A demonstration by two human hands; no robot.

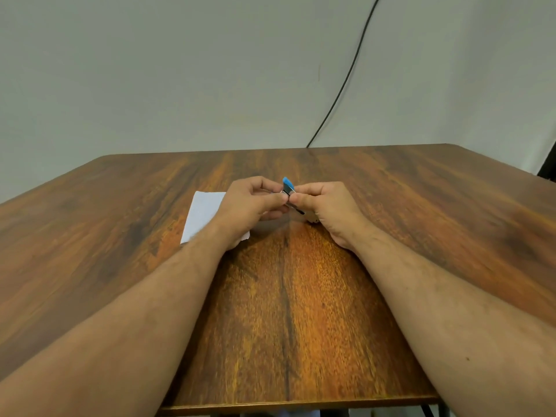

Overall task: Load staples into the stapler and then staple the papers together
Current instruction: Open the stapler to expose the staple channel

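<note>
We find both hands raised just above the middle of the table [391, 206], meeting over a small stapler [288, 188] with a blue top. The left hand [252, 206] has its fingers curled, thumb and forefinger pinching at the stapler's metal end. The right hand [322, 206] is likewise curled and grips the stapler's body from the other side. Whether a staple strip sits between the fingers is too small for us to tell. The papers [204, 212] lie flat on the table under the left wrist, toward the left edge. We judge the loading step is in hand. To do it well, the right hand should hold the body steady while the left works the magazine squarely, without twisting, before the stapler goes to the papers.
</note>
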